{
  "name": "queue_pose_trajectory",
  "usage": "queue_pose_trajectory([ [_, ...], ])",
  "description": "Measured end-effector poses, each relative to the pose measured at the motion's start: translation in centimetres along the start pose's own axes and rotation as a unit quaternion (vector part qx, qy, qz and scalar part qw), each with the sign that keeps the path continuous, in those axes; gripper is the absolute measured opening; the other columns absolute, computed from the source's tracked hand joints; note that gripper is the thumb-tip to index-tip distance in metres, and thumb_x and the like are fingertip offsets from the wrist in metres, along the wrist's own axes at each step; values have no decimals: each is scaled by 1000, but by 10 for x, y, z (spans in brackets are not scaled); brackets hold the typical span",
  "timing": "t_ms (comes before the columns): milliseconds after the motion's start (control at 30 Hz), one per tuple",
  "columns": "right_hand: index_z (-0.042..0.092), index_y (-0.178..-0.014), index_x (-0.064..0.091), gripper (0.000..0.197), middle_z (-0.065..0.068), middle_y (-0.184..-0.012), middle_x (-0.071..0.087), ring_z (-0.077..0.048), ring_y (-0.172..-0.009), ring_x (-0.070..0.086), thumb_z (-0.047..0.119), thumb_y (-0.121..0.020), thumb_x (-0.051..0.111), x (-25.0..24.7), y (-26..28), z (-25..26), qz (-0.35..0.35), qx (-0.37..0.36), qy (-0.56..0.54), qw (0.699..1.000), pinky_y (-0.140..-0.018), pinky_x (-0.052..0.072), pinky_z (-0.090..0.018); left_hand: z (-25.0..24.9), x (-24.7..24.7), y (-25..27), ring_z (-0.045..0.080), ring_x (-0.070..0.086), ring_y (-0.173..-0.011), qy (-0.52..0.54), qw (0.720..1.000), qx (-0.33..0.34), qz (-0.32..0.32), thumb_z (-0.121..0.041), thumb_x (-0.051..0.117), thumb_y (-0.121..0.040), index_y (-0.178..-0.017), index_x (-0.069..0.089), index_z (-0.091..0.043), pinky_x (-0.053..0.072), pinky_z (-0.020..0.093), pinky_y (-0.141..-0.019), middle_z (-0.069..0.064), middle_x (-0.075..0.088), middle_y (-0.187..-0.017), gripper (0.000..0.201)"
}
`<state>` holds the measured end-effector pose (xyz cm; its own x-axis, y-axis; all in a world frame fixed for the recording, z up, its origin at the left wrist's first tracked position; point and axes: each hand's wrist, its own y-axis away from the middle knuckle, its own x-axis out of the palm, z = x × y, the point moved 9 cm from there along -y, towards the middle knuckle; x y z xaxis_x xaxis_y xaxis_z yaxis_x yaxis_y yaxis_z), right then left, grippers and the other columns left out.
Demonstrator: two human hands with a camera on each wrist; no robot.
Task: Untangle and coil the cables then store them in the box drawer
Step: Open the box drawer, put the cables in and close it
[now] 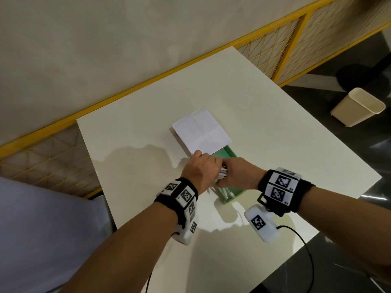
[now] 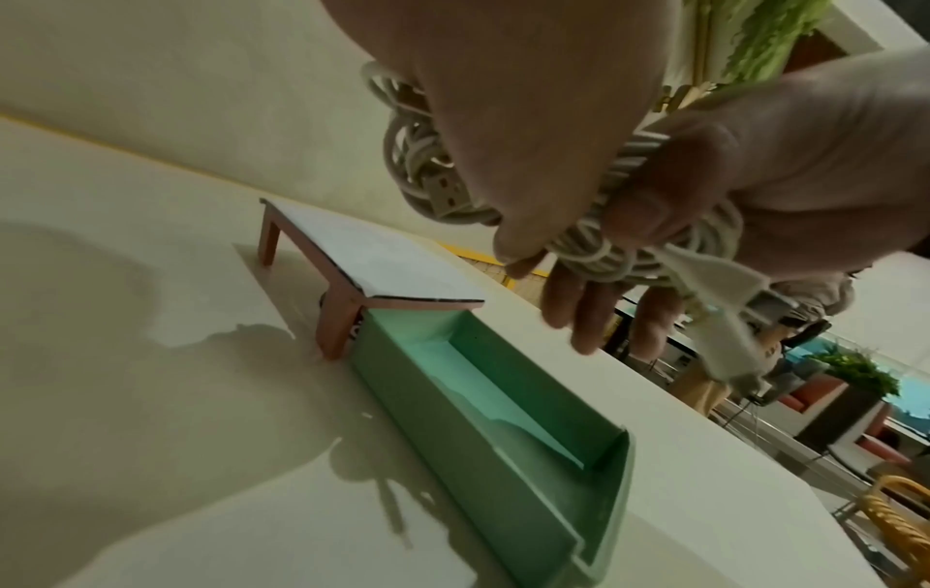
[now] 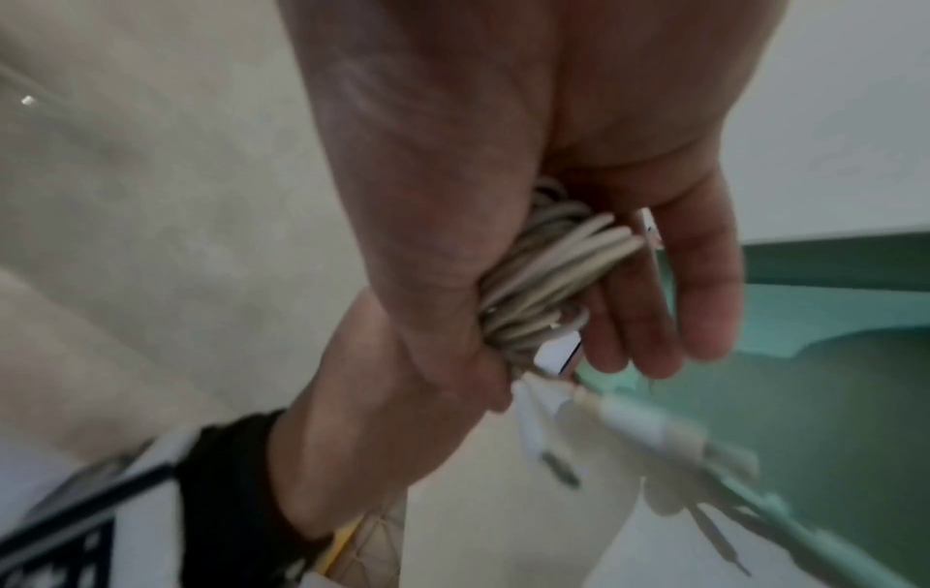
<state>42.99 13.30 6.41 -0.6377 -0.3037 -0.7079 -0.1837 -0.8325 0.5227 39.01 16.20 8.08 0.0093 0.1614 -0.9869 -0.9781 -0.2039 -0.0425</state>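
A coil of white cable [image 1: 222,174] hangs just above the pulled-out green drawer [image 1: 230,153] of the white-topped box [image 1: 201,130]. My left hand [image 1: 201,167] and right hand [image 1: 234,175] meet over it and both grip the bundle. In the left wrist view the coil [image 2: 417,159] sits between the two hands, a right thumb pressed on its strands, and the drawer [image 2: 503,437] below looks empty. In the right wrist view the coil [image 3: 543,278] is pinched against my palm. Loose connector ends [image 3: 634,417] dangle toward the drawer [image 3: 805,378].
The box stands mid-table on a cream tabletop [image 1: 275,134]. A wall and a yellow-framed mesh railing [image 1: 292,45] run behind it. A cream waste bin [image 1: 357,106] stands on the dark floor to the right. The table's near right edge lies under my right forearm.
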Motion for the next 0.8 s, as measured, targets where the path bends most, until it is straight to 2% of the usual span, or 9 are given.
queue_pose_trajectory([
  [100,6,-96,59,28,-6,-81,62,-25,-72,57,26,-76,65,2,3,2,-38,-9,-1,999,-63,43,-31,-1,7,2,19,49,-44,28,1000,0,-7,-10,55,-59,-62,54,-16,41,25,-55,-1,52,-50,7],
  [233,5,-98,57,27,-9,-75,59,-25,-64,49,26,-81,58,6,5,-6,-79,2,12,997,-56,37,-30,-4,18,-4,18,53,-51,61,998,9,-8,-14,66,-59,-69,59,-18,41,28,-62,-4,58,-57,13],
  [333,3,-103,54,27,-17,-89,65,-25,-65,46,25,-87,52,9,2,-17,-87,22,60,994,-55,33,-30,-3,25,-13,22,61,-89,139,988,-8,63,-21,66,-74,-109,59,-15,29,33,-90,0,68,-95,37],
  [400,3,-104,54,30,-17,-90,63,-25,-68,46,28,-89,51,15,-1,-29,-69,56,80,993,-61,35,-31,-8,40,-13,21,47,-123,183,971,-14,155,-27,61,-83,-144,30,-15,18,39,-107,1,57,-127,70],
  [467,2,-104,53,30,-16,-93,63,-28,-71,50,28,-89,51,19,-2,-40,-61,81,96,990,-64,37,-32,-10,42,-14,18,24,-142,206,964,-15,165,-38,63,-81,-153,2,-22,10,45,-114,0,36,-150,95],
  [533,2,-106,52,29,-19,-103,63,-35,-83,60,25,-90,47,19,-3,-50,-67,99,117,986,-65,38,-32,0,47,-12,18,6,-149,232,956,-33,174,-46,65,-79,-151,-11,-26,6,49,-116,-1,12,-161,107],
  [667,2,-109,50,24,-18,-108,64,-35,-96,63,18,-94,40,20,-8,-66,-69,129,143,979,-66,39,-31,57,76,8,21,3,-150,301,911,-221,176,-50,60,-84,-152,-9,-23,12,49,-118,2,2,-163,101],
  [733,2,-109,51,23,-16,-108,64,-33,-96,64,14,-95,38,22,-12,-71,-74,141,144,977,-66,42,-31,82,92,28,25,3,-150,380,844,-353,134,-45,55,-89,-153,-4,-19,15,48,-117,8,4,-163,90],
  [800,2,-109,52,23,-16,-107,65,-31,-95,65,11,-96,36,24,-16,-72,-82,152,141,975,-68,46,-31,86,104,41,26,1,-150,431,793,-413,122,-46,54,-90,-153,-3,-15,14,47,-117,11,2,-162,91],
])
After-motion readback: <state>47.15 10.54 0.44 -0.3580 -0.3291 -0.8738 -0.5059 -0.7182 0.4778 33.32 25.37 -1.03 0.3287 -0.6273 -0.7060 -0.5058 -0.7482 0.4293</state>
